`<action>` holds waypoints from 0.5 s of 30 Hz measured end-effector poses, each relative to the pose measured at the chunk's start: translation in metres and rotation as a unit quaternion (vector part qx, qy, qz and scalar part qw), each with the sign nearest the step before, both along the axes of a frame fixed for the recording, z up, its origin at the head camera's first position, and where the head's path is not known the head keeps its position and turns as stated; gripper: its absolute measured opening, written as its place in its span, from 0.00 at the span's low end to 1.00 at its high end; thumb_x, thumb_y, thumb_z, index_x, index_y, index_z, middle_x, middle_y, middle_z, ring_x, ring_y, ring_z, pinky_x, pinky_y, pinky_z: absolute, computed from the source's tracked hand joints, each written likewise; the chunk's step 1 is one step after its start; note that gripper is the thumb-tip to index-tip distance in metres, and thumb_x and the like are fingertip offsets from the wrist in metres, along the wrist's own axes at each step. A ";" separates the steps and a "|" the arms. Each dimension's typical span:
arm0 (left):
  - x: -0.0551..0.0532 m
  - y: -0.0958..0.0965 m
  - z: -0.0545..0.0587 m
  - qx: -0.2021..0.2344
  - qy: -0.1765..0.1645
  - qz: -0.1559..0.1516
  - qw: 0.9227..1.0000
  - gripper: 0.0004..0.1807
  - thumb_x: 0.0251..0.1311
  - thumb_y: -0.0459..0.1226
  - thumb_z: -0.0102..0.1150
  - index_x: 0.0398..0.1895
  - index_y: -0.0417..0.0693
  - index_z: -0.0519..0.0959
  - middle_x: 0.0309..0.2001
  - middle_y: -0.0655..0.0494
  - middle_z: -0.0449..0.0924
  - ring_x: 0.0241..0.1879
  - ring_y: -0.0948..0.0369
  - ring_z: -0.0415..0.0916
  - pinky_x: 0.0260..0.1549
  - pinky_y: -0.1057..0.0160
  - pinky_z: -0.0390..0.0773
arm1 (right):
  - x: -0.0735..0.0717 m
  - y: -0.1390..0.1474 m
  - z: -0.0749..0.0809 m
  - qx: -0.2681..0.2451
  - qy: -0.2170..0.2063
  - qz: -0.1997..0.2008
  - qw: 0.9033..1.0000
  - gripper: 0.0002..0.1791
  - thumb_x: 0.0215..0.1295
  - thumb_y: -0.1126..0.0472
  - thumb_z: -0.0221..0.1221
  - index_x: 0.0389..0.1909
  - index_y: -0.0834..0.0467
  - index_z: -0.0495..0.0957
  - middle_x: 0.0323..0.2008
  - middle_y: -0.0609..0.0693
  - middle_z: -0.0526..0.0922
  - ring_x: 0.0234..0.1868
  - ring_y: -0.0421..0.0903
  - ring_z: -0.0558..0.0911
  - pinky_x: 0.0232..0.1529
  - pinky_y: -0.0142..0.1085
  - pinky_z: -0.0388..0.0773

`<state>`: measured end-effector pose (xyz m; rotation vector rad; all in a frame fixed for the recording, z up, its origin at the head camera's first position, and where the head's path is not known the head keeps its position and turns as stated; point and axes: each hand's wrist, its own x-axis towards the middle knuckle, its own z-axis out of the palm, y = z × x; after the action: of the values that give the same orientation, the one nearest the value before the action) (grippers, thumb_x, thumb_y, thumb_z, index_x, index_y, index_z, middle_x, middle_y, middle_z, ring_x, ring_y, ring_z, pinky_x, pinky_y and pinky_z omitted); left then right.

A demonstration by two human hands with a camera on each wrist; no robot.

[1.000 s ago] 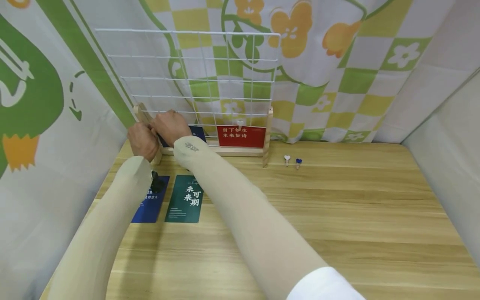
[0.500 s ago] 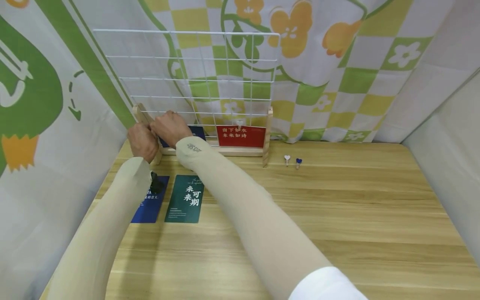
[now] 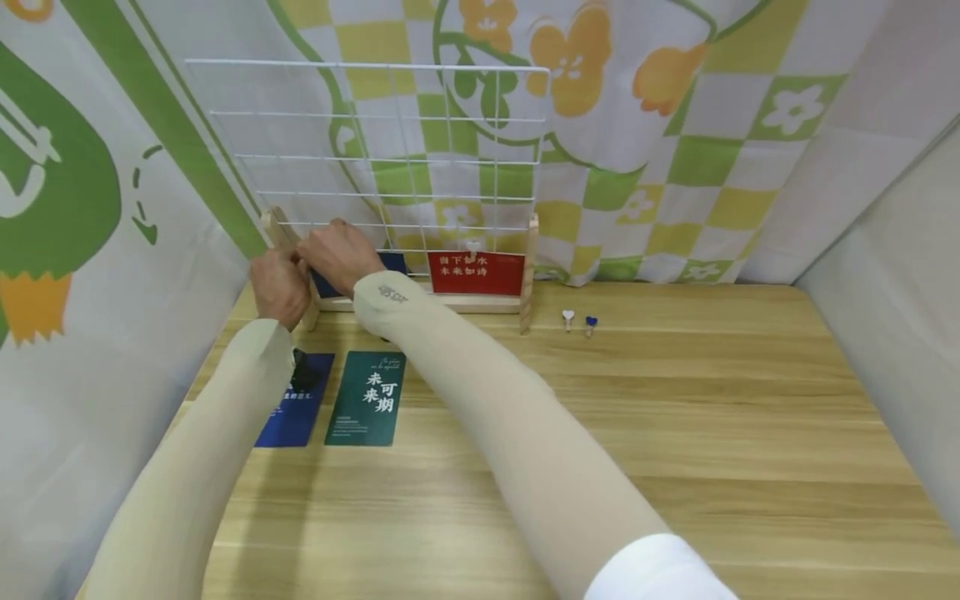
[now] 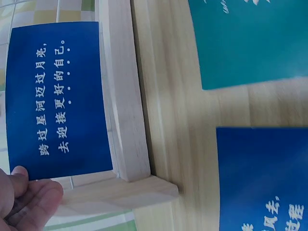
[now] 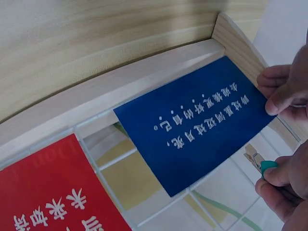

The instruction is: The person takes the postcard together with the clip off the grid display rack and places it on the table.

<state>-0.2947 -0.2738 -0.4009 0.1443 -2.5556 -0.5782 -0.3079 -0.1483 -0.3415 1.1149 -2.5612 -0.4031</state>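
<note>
My left hand (image 3: 279,286) is at the left end of a white wire grid rack (image 3: 427,158) with a wooden base. Its thumb and fingers pinch the corner of a blue card (image 4: 57,101) with white writing, which lies against the lower grid. In my right hand (image 5: 284,187) is a small wooden clothespin (image 5: 254,156) with a green top, pinched between thumb and finger close to the card's edge. From the head view, the right hand (image 3: 341,257) covers part of the blue card. A red card (image 3: 476,273) hangs beside it, under a white-topped clothespin (image 3: 473,248).
On the table (image 3: 637,433), a green card (image 3: 366,398) lies in front of the rack, with another blue card (image 3: 296,412) to its left, partly under the left wrist. A white heart clothespin (image 3: 567,319) and a blue heart clothespin (image 3: 591,325) lie right of the rack.
The head view has shifted slightly, so the scene sits a little further left. Both hands keep their places at the rack's left end.
</note>
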 end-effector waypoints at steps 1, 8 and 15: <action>0.001 -0.002 0.000 -0.001 0.006 -0.009 1.000 0.10 0.65 0.30 0.54 0.35 0.31 0.84 0.34 0.31 0.84 0.37 0.35 0.80 0.43 0.40 0.75 | 0.000 0.001 0.001 -0.002 0.000 -0.001 1.000 0.16 0.76 0.64 0.48 0.50 0.45 0.82 0.46 0.41 0.87 0.44 0.40 0.85 0.54 0.35 0.79; 0.007 -0.009 0.000 -0.004 0.046 -0.049 0.998 0.09 0.64 0.31 0.59 0.36 0.31 0.84 0.34 0.32 0.84 0.35 0.36 0.81 0.40 0.39 0.76 | 0.001 0.005 0.006 -0.023 -0.002 -0.009 1.000 0.15 0.76 0.61 0.50 0.51 0.46 0.83 0.44 0.42 0.87 0.43 0.41 0.85 0.49 0.33 0.81; 0.013 -0.010 0.005 -0.019 0.054 -0.078 0.995 0.10 0.66 0.31 0.58 0.33 0.28 0.82 0.30 0.30 0.83 0.30 0.34 0.80 0.34 0.39 0.75 | 0.005 0.012 0.012 -0.035 -0.030 -0.016 0.999 0.16 0.76 0.63 0.48 0.52 0.47 0.82 0.46 0.44 0.87 0.45 0.43 0.85 0.46 0.32 0.82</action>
<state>-0.2816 -0.2834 -0.3960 -0.0973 -2.4859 -0.5780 -0.3033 -0.1366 -0.3297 1.0770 -2.6273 -0.2882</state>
